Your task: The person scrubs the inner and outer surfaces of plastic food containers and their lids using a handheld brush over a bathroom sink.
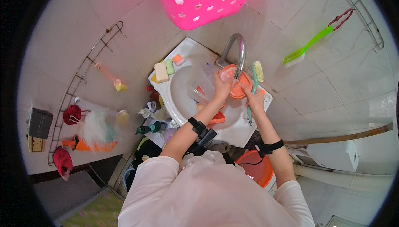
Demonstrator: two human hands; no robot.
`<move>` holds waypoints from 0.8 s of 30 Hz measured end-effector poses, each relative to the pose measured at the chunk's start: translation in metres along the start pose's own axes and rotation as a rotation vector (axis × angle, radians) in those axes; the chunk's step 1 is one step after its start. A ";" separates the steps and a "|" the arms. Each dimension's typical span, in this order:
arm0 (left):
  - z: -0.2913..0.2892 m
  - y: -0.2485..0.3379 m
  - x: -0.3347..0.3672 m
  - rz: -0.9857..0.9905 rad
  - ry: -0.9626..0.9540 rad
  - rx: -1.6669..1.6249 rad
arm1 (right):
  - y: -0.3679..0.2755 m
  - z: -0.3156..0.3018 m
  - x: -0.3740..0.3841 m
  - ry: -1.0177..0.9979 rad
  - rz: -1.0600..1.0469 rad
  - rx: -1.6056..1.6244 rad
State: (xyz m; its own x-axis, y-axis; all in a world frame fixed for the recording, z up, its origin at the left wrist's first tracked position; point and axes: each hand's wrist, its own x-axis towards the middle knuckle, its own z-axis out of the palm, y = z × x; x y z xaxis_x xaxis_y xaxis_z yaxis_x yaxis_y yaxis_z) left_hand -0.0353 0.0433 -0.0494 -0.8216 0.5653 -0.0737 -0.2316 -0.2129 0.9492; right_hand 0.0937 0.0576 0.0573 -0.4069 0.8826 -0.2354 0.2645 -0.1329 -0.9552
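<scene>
At the chrome tap (240, 52), my left hand (222, 87) is closed on the near left edge of an orange plastic dish (237, 89). The dish is tilted beneath the spout, and whitish suds or water show on it. My right hand (254, 99) grips a long-handled brush (255, 79) by its green handle, with the pale bristles up and facing right. Its fingertips also reach the dish's right edge. Below my hands, the white basin (176, 81) holds transparent plastic pieces (198, 95) and an orange-red plastic piece (217, 118), partly hidden by my left forearm.
Soap bars (161, 72) and an orange-pink block (178, 59) lie on the sink's left corner. A pink basket (203, 2) hangs above. Wire racks with hanging brushes line both walls. An orange basin (255, 171) stands below, and bottles (149, 128) crowd the left side.
</scene>
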 end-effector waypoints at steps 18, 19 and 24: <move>-0.029 0.077 0.015 -0.471 -0.583 0.187 | 0.005 -0.048 0.016 -0.195 0.225 0.278; -0.034 0.079 0.018 -0.468 -0.578 0.191 | 0.008 -0.045 0.018 -0.200 0.224 0.282; -0.056 0.085 0.030 -0.341 -0.592 0.331 | 0.025 -0.018 0.031 -0.159 0.135 0.120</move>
State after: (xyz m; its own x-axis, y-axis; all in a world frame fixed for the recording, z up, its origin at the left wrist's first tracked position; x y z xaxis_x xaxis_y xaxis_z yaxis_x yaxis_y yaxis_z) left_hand -0.1089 -0.0025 0.0123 -0.2944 0.9100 -0.2920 -0.1775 0.2482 0.9523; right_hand 0.1032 0.0899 0.0294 -0.5097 0.7726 -0.3786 0.2235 -0.3061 -0.9254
